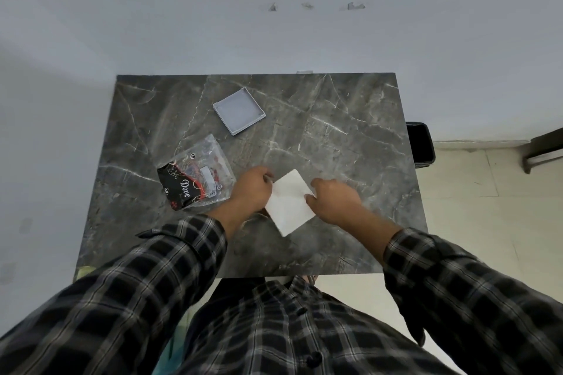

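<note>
The left hand (253,189) and right hand (332,198), fingers curled, each pinch one side of the napkin (291,205) on the table (335,119).

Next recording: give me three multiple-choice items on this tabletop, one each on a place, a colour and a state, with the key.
1. Where is the grey square tray relative to the white sheet?
A) under it
B) farther from the person, leftward
C) on top of it

2. What colour is the table top?
A) dark grey with pale veins
B) plain white
C) red

3. What are the left hand and right hand doing?
A) hanging off the table
B) lying flat on bare table
C) holding the sheet at opposite edges

Key: 1 B, the tray sits apart beyond the sheet; 2 A, a marble pattern shows; 3 C, fingers curl at both edges.
</note>
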